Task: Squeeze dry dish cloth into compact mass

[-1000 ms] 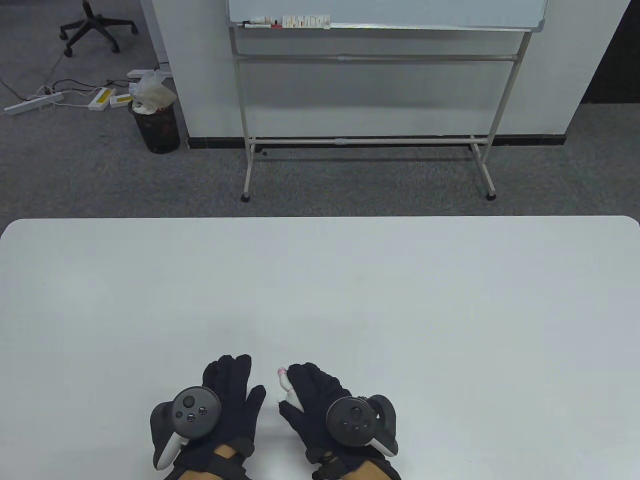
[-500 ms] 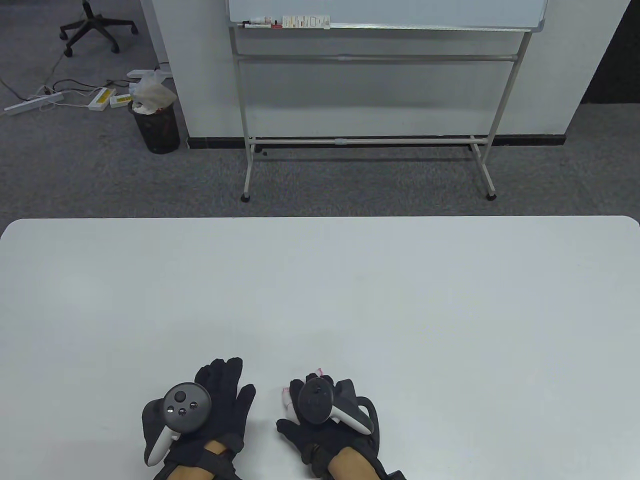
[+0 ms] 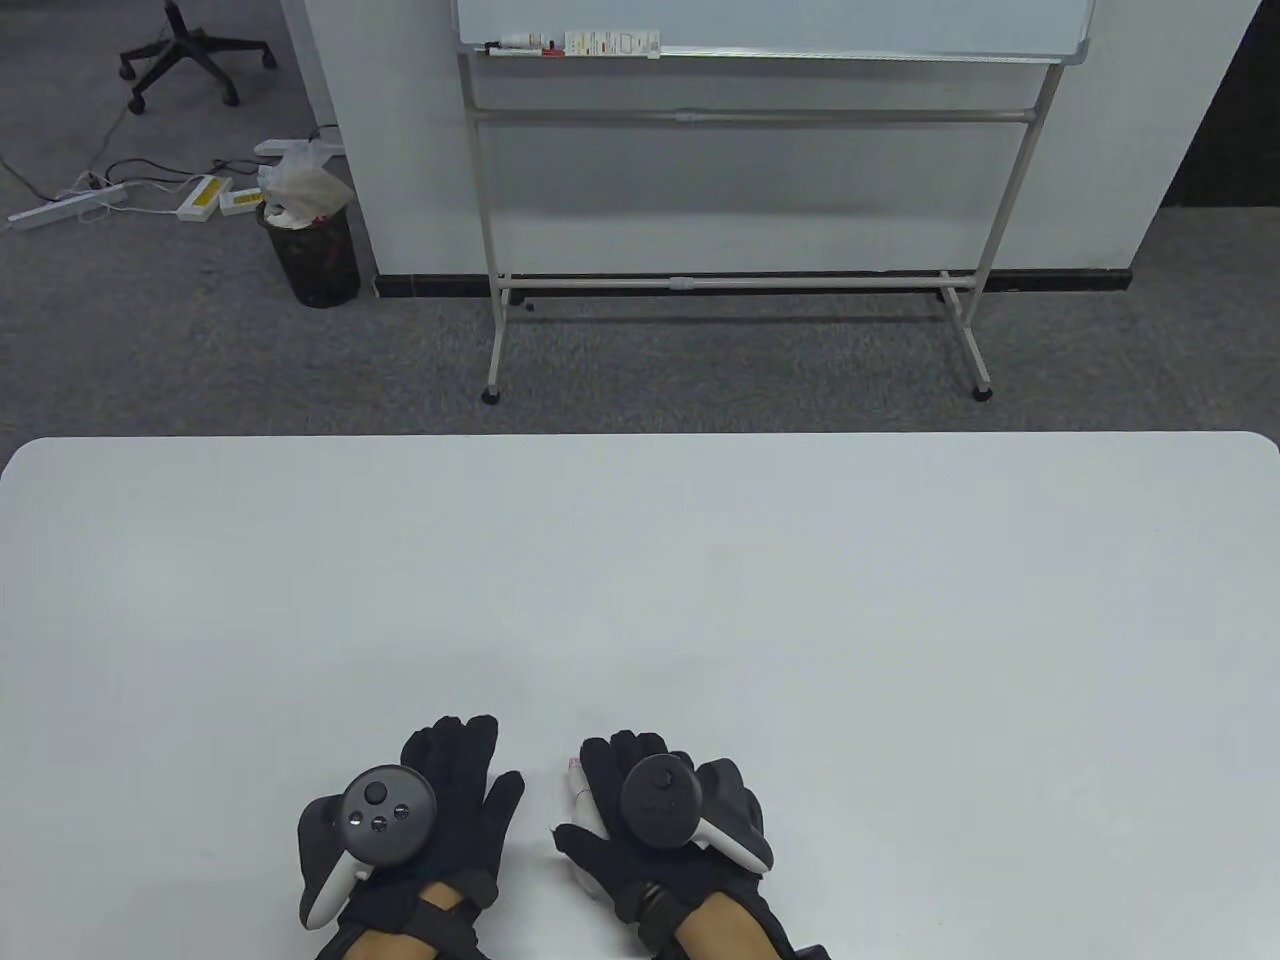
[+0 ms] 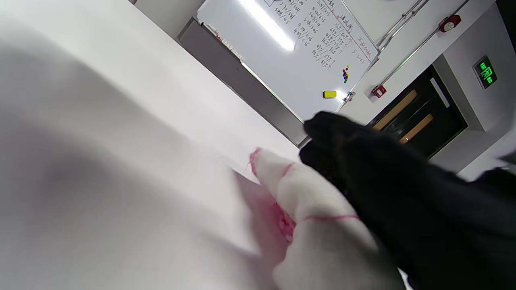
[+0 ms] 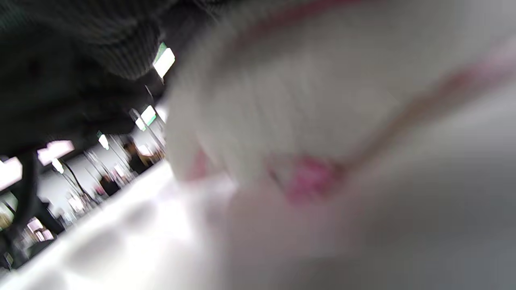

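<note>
The dish cloth [image 3: 579, 792] is white with pink stitched edges, bunched under my right hand [image 3: 620, 790] near the table's front edge. Only small bits of it show at the fingers and by the thumb. My right hand grips it, fingers curled over it. In the left wrist view the cloth [image 4: 314, 201] bulges out from under the right glove [image 4: 403, 201]. The right wrist view is blurred and filled by the cloth [image 5: 322, 121]. My left hand [image 3: 455, 770] rests flat on the table beside the cloth, fingers extended, holding nothing.
The white table [image 3: 640, 560] stretches away from the hands. Beyond its far edge stand a whiteboard stand [image 3: 740, 280], a black bin [image 3: 312, 250] and an office chair [image 3: 190, 50] on grey carpet.
My right hand has rolled over and curled tighter on the cloth, so less cloth sticks out past the fingers. My left hand stayed flat and barely shifted.
</note>
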The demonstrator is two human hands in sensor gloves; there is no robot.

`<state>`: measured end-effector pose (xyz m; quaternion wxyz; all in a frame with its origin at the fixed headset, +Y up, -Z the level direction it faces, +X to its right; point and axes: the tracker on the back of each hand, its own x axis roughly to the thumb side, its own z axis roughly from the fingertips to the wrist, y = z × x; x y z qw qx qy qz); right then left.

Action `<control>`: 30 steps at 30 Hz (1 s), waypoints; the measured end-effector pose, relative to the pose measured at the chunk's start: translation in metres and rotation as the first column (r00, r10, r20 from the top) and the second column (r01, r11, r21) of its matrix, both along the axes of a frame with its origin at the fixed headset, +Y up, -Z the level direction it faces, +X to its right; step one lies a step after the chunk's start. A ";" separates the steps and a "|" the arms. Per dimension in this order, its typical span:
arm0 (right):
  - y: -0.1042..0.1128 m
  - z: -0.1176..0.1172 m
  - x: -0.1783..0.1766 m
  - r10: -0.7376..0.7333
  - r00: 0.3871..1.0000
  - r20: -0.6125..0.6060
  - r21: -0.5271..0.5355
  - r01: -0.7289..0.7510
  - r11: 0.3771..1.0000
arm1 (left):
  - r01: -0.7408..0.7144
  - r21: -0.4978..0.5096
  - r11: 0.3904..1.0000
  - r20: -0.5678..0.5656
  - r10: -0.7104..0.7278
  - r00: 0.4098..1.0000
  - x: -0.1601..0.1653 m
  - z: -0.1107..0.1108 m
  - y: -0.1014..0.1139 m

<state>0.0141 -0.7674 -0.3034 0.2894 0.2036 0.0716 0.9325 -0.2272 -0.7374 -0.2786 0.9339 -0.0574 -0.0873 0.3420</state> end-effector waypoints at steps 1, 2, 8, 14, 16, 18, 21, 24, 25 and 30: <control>0.007 0.001 0.002 -0.022 1.000 0.001 -0.005 0.022 1.000 | -0.002 -0.006 1.000 -0.002 0.002 1.000 -0.001 -0.001 -0.001; 0.013 0.003 0.005 -0.043 0.999 0.002 -0.002 0.043 0.999 | -0.002 -0.008 1.000 -0.004 0.002 1.000 -0.001 -0.001 -0.001; 0.052 0.015 0.029 -0.182 0.982 0.048 0.120 0.175 0.977 | -0.009 0.000 1.000 -0.006 0.009 1.000 -0.003 -0.002 -0.001; 0.073 0.015 0.069 -0.227 0.957 0.181 0.262 0.176 0.949 | -0.013 0.028 1.000 -0.008 0.013 1.000 -0.003 -0.001 0.000; 0.072 0.012 0.083 -0.249 0.941 0.231 0.264 0.185 0.947 | -0.013 0.030 0.999 -0.007 0.013 1.000 -0.002 -0.002 0.000; 0.067 0.008 0.097 -0.267 0.918 0.293 0.243 0.198 0.950 | -0.018 0.035 0.999 -0.006 0.018 1.000 0.000 -0.001 -0.001; 0.057 0.002 0.116 -0.278 0.889 0.364 0.204 0.215 0.955 | -0.027 0.040 0.999 0.002 0.027 1.000 0.004 0.000 0.000; 0.045 -0.003 0.130 -0.261 0.867 0.425 0.166 0.209 0.964 | -0.026 0.041 0.999 0.008 0.025 1.000 0.007 0.000 0.000; 0.043 -0.004 0.131 -0.257 0.864 0.433 0.158 0.208 0.965 | -0.026 0.040 0.999 0.008 0.026 1.000 0.007 0.000 0.000; 0.036 -0.006 0.131 -0.240 0.868 0.434 0.120 0.208 0.971 | -0.026 0.034 0.999 0.009 0.026 1.000 0.008 -0.001 -0.001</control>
